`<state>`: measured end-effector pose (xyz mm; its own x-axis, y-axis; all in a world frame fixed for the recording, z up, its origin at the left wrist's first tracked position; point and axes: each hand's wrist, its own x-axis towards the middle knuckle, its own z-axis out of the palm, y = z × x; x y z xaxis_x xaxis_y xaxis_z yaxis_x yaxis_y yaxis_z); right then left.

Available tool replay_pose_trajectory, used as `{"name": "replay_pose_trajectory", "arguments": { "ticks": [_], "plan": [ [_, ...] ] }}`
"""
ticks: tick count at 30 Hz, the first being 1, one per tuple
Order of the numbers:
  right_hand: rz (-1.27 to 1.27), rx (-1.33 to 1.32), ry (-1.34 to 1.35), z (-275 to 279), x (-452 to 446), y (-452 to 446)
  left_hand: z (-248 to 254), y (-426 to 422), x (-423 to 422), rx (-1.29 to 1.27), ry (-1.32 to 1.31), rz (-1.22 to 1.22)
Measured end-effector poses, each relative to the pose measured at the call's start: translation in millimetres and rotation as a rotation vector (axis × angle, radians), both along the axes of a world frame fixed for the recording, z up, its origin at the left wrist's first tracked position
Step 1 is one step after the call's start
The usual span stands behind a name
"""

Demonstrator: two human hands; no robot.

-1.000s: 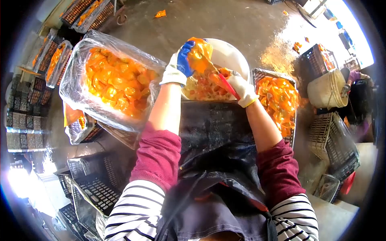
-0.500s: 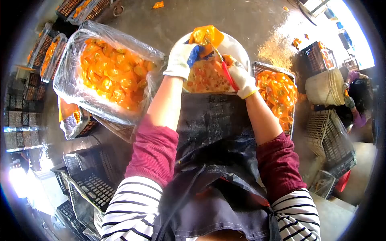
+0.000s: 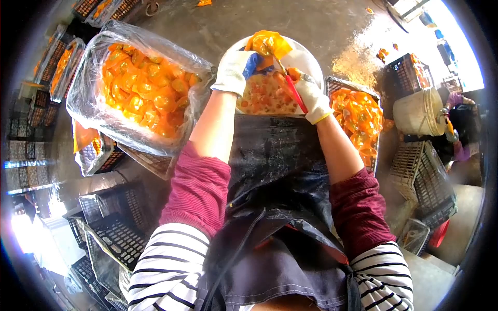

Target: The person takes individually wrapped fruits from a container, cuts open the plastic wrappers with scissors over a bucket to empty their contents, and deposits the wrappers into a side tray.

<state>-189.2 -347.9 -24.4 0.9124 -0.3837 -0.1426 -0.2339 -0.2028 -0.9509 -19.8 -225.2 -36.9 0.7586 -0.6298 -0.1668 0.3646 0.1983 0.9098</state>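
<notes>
My left hand [image 3: 235,71], in a white glove with blue on the fingers, grips an orange plastic packet [image 3: 270,44] with a round bulge in it. In my right hand [image 3: 314,98], also gloved, are red-handled scissors [image 3: 294,93]. Their metal end points up to the packet and seems to touch it; the exact contact is too small to make out. Both hands are over a white basin [image 3: 307,58], which holds reddish and orange pieces in cloudy liquid. Its near edge meets my dark apron [image 3: 272,150].
A plastic-lined crate [image 3: 85,98] heaped with orange packets stands left of the basin. Another crate [image 3: 373,163] of orange wrappers stands at right. Beyond it are a white bucket [image 3: 415,114], stacked black crates [image 3: 433,181] and another person's sleeve [image 3: 460,151].
The packet and scissors remain together above the basin, shifted only slightly. The whole view has moved up a little. At far right, the other person's hand has changed position.
</notes>
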Motion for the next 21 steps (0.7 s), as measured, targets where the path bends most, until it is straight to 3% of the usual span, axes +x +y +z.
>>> {"name": "replay_pose_trajectory", "arguments": {
  "ticks": [2, 5, 7, 10, 15, 18, 19, 21],
  "plan": [
    [0.007, -0.138, 0.070, 23, -5, 10, 8, 3, -5, -0.010, 0.050, 0.004],
    [0.041, -0.106, -0.078, -13, 5, -1, 14, 6, -10, -0.059, 0.084, -0.033],
    [0.043, -0.057, -0.100, -15, 4, -2, 3, 1, -5, 0.137, -0.135, -0.065],
    [0.020, -0.031, -0.069, -15, 1, -3, -9, -2, -3, 0.104, -0.234, 0.010],
    [-0.053, 0.087, -0.127, -16, 0, 1, -1, 4, -2, 0.035, -0.089, -0.057],
    [-0.048, -0.221, -0.084, 15, -2, 18, 20, 7, -23, 0.475, -0.822, 0.007],
    [-0.052, -0.090, -0.072, 11, -2, 16, 26, 10, -24, 0.503, -0.802, -0.050],
    [-0.064, 0.165, -0.048, 3, -2, 8, -27, 5, 10, 0.575, -0.841, -0.104]
  ]
}}
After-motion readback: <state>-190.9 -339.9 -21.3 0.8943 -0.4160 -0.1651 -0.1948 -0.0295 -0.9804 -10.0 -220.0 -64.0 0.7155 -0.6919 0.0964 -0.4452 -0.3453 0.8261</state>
